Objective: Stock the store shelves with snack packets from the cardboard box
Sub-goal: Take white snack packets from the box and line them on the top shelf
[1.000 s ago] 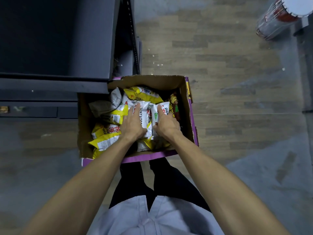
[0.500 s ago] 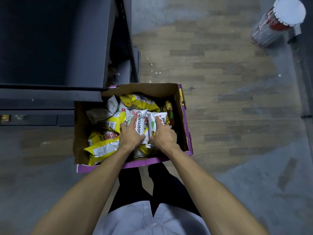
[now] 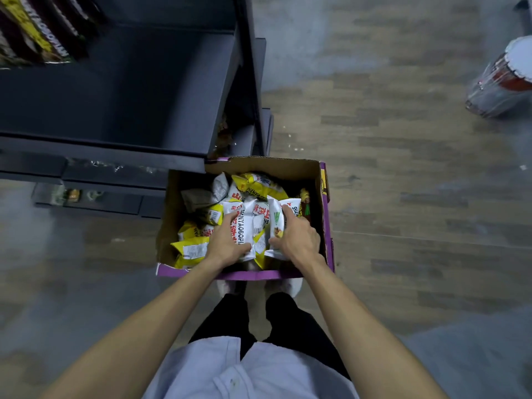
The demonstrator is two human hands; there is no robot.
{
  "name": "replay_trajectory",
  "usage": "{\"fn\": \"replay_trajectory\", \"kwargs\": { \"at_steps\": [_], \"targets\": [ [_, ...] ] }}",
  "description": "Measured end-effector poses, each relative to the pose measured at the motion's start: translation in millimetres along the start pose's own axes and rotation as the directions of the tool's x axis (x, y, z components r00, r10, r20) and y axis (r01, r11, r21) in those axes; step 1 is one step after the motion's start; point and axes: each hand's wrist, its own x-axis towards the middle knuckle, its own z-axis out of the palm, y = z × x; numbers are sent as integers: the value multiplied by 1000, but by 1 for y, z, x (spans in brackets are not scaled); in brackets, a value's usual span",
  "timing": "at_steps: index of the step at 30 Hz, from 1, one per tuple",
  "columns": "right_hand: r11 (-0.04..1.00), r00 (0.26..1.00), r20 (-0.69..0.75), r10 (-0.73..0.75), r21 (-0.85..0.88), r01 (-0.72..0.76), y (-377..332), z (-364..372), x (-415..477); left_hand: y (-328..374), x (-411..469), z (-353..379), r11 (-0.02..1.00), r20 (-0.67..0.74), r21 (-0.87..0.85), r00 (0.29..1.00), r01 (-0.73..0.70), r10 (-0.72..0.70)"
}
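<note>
An open cardboard box (image 3: 324, 203) with purple edges sits on the floor in front of my feet. It holds several yellow and white snack packets (image 3: 259, 184). My left hand (image 3: 227, 243) grips a white snack packet (image 3: 247, 217) with black lettering. My right hand (image 3: 296, 237) grips another white snack packet (image 3: 276, 223) beside it. Both packets stand upright in a bunch between my hands, inside the box. A dark shelf (image 3: 121, 90) stands at the upper left, its board bare on the right side.
Dark packets (image 3: 37, 30) stand on the shelf's far left. A lower shelf lip (image 3: 95, 197) carries small labels. A wrapped red and white cylinder (image 3: 506, 79) lies on the wooden floor at the right. My legs and shoes are just below the box.
The camera has tilted up, bringing the shelf and its stocked packets into view. Both hands have closed round the white packets and drawn them together and slightly upward in the box.
</note>
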Motion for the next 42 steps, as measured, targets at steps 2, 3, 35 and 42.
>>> {"fn": "replay_trajectory", "kwargs": {
  "at_steps": [2, 3, 35, 42],
  "targets": [
    [1000, 999, -39, -2, 17, 3, -5, -6, -5, 3, -5, -8, 1000, -36, -11, 999, -26, 25],
    [1000, 998, -62, -8, 21, 9, -8, -7, -7, 3, -7, -11, 999, -54, -16, 998, -40, 39],
    [983, 842, -539, -11, -162, -91, -173, 20, -179, -74, -94, -161, 837, -124, -231, 869, -495, 480],
    [986, 797, -599, -71, -162, -33, -189, 40, -241, -105, -147, -189, 818, -177, -186, 838, -544, 517]
  ]
}}
